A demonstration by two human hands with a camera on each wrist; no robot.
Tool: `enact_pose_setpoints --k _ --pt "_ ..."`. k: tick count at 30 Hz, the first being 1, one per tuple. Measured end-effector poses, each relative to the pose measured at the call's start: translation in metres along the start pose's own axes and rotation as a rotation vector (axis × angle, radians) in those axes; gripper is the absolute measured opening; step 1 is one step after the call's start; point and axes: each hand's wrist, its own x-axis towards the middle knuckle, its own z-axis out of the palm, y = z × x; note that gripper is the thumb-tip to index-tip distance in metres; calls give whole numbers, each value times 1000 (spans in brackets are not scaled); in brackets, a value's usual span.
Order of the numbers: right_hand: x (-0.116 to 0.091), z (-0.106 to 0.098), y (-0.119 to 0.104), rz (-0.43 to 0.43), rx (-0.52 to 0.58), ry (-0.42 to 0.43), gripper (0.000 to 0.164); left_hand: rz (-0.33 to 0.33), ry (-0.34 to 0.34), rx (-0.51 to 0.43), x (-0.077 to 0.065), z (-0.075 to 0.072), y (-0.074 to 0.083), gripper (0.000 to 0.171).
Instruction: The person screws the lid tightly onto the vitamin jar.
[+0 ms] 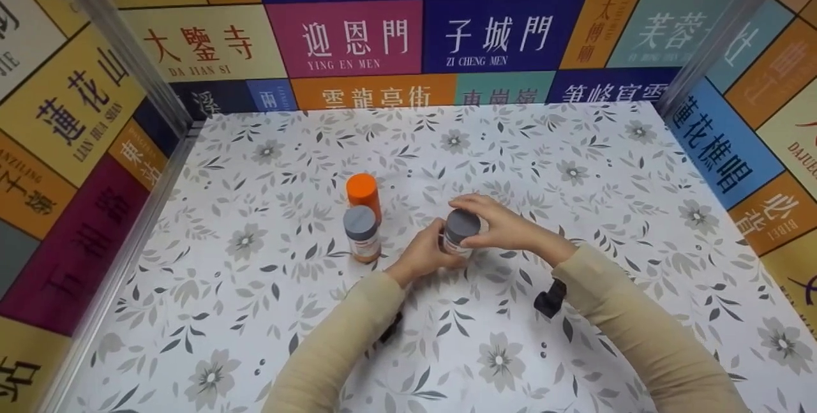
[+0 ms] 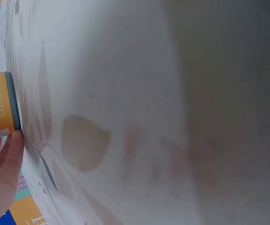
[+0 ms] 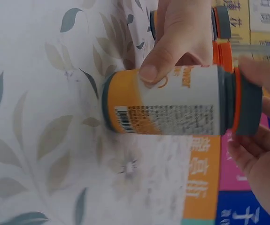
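A white-and-orange bottle (image 3: 167,101) is held upright near the middle of the bench (image 1: 191,311); its body is gripped by the left hand (image 1: 424,253), with the thumb laid across the label, and its grey cap (image 1: 464,223) is held by the right hand (image 1: 507,225), the fingers and thumb being bent to opposite sides; whether the base touches the bench cannot be told. To the left, well apart from the held bottle, a grey-capped bottle (image 1: 362,234) and an orange-topped container (image 1: 362,191) are stood upright close together, the container being partly hidden behind; broad stretches of floral covering are seen between this pair and the left edge, and between the right hand and the right edge; room is also left before the far edge. The bench is bordered by a back wall (image 1: 357,36), a left wall (image 1: 96,103) and a right wall (image 1: 721,138), all covered in coloured lettered blocks; a black device (image 1: 550,300) is seen below the right wrist.
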Motion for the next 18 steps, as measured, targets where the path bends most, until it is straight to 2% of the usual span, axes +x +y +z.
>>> enact_pose_setpoints --k 5,8,13,15,18 --pt "-8 8 18 81 268 54 63 -14 0 -9 0 0 0 56" --pt "-11 15 19 80 341 109 61 -16 -2 -16 0 0 0 56" --pt "-13 12 -1 -9 185 208 55 -10 -12 -31 0 0 1 54" --pt "-14 7 -12 -22 136 212 54 -14 -14 -36 0 0 1 54" --pt "-13 2 -22 -17 120 197 51 -20 -19 -40 0 -1 1 54"
